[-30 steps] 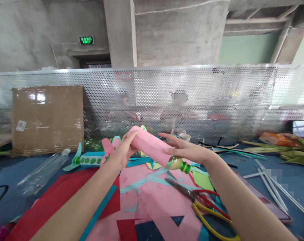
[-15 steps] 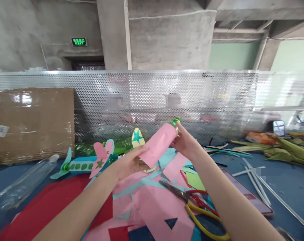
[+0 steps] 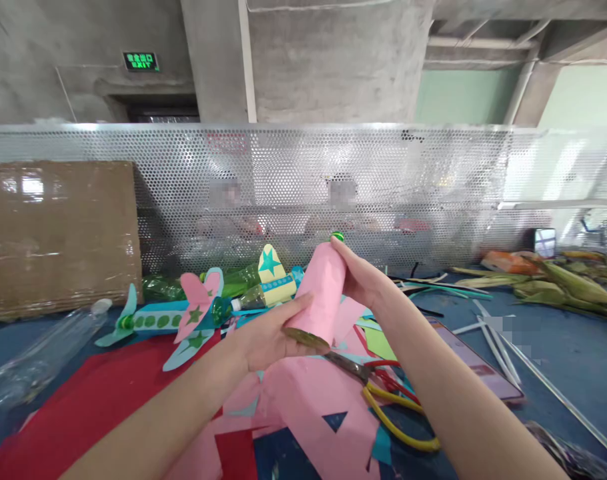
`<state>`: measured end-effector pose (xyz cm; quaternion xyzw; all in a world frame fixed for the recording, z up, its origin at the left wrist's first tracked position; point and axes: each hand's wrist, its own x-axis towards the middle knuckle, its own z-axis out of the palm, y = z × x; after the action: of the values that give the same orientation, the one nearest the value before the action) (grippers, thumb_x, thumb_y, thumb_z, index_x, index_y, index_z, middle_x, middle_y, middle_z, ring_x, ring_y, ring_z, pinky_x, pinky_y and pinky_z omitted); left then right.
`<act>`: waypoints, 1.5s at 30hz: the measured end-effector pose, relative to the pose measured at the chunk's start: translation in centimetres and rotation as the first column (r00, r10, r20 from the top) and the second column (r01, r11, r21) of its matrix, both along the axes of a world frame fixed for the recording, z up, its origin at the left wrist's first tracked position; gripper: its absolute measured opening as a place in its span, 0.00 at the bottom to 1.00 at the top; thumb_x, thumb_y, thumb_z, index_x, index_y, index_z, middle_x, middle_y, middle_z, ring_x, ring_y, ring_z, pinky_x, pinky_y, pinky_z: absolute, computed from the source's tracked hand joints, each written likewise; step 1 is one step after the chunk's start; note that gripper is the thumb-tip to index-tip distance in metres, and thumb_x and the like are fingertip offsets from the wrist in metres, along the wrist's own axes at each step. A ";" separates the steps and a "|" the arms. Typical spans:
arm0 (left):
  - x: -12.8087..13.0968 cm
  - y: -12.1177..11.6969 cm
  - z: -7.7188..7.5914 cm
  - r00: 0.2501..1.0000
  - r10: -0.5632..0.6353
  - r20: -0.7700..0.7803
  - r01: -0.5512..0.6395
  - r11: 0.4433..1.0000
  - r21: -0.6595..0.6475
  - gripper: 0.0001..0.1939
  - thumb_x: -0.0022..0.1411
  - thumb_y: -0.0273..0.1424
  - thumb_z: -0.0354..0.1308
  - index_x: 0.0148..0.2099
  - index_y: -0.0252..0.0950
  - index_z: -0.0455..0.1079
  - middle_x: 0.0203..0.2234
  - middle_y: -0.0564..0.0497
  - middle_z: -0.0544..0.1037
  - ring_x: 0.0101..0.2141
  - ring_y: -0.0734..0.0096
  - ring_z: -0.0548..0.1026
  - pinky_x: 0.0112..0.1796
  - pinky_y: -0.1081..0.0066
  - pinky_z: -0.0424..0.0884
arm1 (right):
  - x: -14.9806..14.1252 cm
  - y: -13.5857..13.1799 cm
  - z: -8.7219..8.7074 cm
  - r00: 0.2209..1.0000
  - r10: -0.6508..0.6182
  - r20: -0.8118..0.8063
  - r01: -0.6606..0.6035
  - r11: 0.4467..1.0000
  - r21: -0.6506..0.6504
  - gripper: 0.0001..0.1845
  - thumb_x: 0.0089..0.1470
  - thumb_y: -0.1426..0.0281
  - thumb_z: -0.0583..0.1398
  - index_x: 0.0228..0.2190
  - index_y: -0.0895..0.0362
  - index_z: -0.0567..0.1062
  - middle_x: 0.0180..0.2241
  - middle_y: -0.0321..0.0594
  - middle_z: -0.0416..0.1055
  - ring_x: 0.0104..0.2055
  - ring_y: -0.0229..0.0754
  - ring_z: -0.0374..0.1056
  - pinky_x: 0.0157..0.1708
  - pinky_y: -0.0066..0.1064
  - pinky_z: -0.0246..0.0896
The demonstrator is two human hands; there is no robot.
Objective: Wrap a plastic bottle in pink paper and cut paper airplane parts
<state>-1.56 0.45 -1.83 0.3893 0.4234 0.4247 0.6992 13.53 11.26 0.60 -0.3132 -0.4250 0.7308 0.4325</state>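
Observation:
A bottle wrapped in pink paper with a green cap is held up in both hands, tilted, its cap end away from me. My left hand grips its lower end, thumb on the paper. Near the cap, my right hand is closed round the upper end. Beneath the bottle lie pink paper scraps and scissors with yellow and red handles. Left of my hands stands a blue paper-covered bottle plane with pink wings. Behind is a yellow and blue bottle model bearing a star fin.
Red paper and a clear plastic bottle lie at the left, before a cardboard sheet. A phone-like flat device, white strips and corn husks are at the right. A perforated metal screen stands behind.
The pink bottle has turned more upright, and its bottom edge now shows. Both hands still hold it. The view has shifted slightly, and more of the yellow and blue model is visible.

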 end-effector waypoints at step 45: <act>-0.4 0.7 -2.4 0.976 -0.125 -0.176 0.172 0.942 0.287 0.51 0.43 0.39 0.75 0.66 0.44 0.56 0.58 0.40 0.69 0.56 0.46 0.67 0.51 0.52 0.66 | 0.7 -0.1 0.3 0.998 -0.059 -0.036 0.067 0.956 0.284 0.27 0.44 0.43 0.65 0.33 0.52 0.74 0.29 0.36 0.72 0.32 0.43 0.68 0.33 0.34 0.65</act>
<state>-1.92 1.16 -4.18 0.5538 0.3762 0.3985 0.6269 14.20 11.12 0.92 -0.2509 -0.5099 0.6520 0.5019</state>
